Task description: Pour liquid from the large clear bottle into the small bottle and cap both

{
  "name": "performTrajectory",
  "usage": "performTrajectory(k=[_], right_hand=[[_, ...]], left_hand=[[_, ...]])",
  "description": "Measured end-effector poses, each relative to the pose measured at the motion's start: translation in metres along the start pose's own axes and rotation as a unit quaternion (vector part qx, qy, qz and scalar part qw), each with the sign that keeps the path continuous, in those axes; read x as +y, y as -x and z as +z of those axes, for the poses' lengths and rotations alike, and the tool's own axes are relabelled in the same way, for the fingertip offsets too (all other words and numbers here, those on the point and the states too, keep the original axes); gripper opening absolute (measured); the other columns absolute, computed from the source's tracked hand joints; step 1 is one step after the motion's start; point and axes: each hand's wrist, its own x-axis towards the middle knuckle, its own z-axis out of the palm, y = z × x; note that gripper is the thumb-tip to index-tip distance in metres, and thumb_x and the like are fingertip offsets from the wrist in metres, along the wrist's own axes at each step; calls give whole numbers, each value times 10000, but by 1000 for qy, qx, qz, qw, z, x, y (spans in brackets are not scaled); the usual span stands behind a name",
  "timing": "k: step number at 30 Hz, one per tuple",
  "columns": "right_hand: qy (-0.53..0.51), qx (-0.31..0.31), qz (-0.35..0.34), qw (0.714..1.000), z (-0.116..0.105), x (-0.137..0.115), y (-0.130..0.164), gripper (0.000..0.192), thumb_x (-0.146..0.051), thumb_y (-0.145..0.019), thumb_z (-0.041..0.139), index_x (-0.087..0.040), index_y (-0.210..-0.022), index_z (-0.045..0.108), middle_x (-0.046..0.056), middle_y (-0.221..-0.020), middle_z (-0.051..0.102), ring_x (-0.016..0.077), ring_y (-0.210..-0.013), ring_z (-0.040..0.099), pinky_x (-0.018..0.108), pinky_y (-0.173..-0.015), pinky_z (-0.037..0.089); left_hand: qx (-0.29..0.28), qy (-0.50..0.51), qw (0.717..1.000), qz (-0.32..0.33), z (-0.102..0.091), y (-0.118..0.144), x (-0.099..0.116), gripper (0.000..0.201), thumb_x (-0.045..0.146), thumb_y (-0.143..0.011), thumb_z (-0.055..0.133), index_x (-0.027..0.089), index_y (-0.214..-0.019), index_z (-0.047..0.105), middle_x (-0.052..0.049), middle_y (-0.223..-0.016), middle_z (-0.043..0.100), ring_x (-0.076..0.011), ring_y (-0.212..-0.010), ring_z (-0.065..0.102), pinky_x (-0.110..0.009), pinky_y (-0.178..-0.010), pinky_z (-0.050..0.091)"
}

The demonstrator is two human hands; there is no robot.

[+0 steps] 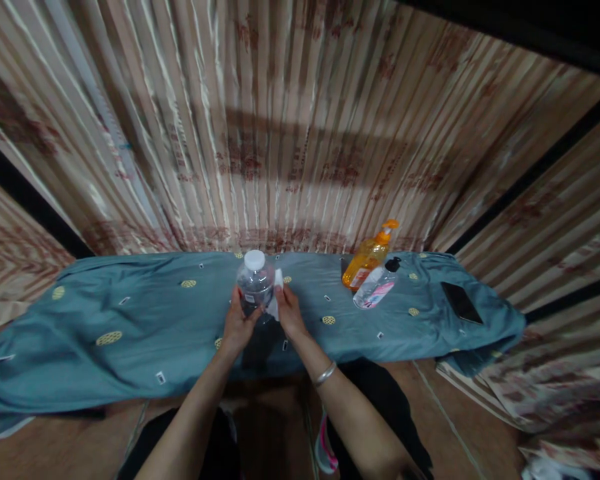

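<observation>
A clear plastic bottle (255, 283) with a white cap stands upright on the teal cloth (130, 320) that covers a low table. My left hand (237, 328) grips the bottle's lower left side. My right hand (289, 312) presses a small white cloth or tissue (276, 299) against the bottle's right side. A metal bangle (325, 373) circles my right wrist.
An orange pump bottle (369, 257) and a smaller clear bottle with a black cap (377, 285) lie to the right. A dark phone (461, 301) rests near the table's right end. Striped curtains (300, 133) hang behind. My knees are under the front edge.
</observation>
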Motion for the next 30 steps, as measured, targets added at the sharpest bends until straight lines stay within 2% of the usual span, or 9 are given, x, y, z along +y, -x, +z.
performTrajectory(k=[2,4,8,11,14,18,23,26,30], right_hand=[[30,22,16,999,-21,16,2,660,-692,-985,338,-169,-993,740,80,-800,771,254,-809,722,354,-728,598],[66,56,14,996,-54,24,2,695,-686,-992,283,-158,-991,736,81,-775,757,258,-793,719,359,-714,595],[186,119,-3,975,-127,28,-4,590,-599,-1000,354,-144,-1100,715,135,-980,762,297,-976,704,439,-915,556],[278,125,0,953,-153,39,-14,446,-442,-1016,424,-131,-1180,700,201,-1203,727,310,-1190,652,478,-1076,473],[353,113,25,929,-138,57,-26,324,-300,-1017,473,-153,-1180,711,216,-1251,720,322,-1277,612,526,-1108,440],[416,68,23,907,-76,73,-36,331,-168,-1004,494,-184,-1274,684,205,-1427,643,345,-1409,511,598,-1143,388],[437,-56,-54,896,-20,73,-8,379,-204,-997,555,-168,-1362,648,161,-1507,599,338,-1452,486,542,-1174,413],[459,-154,-141,864,-33,75,25,452,-159,-1018,466,-132,-1457,569,170,-1530,575,321,-1468,477,512,-1165,451],[481,-228,-186,826,-97,80,59,526,-84,-993,396,-106,-1502,529,165,-1549,560,297,-1483,469,489,-1211,429]], left_hand=[[0,-10,1000,-4,-1,0,-1,812,421,-687,765,213,-1398,433,-165,-1404,607,-334,-1315,576,-545,-1135,425],[1,-17,1000,-8,-1,-1,-4,817,429,-692,767,211,-1404,431,-172,-1417,596,-340,-1337,560,-549,-1146,413],[-5,-19,1000,-6,0,-2,-10,788,441,-715,746,214,-1400,430,-160,-1403,596,-323,-1325,563,-526,-1160,405],[-5,-20,1000,-8,1,-4,-12,818,453,-715,742,212,-1422,410,-168,-1438,568,-330,-1335,552,-530,-1162,401],[-4,-19,1000,-8,2,-5,-11,853,462,-706,742,202,-1437,389,-181,-1441,563,-337,-1331,558,-543,-1165,395],[-6,-21,1000,2,2,-5,-6,756,450,-717,735,232,-1378,442,-149,-1387,611,-326,-1313,581,-536,-1138,426],[-4,-30,1000,-2,1,-6,-3,801,488,-701,743,205,-1385,435,-172,-1380,608,-336,-1297,592,-542,-1137,428],[-7,-29,1000,-4,1,-7,-1,809,489,-702,734,213,-1397,423,-171,-1391,606,-333,-1281,605,-547,-1123,443],[-11,-33,999,0,-1,-7,4,764,486,-696,740,217,-1354,460,-162,-1351,635,-326,-1219,642,-545,-1079,488]])
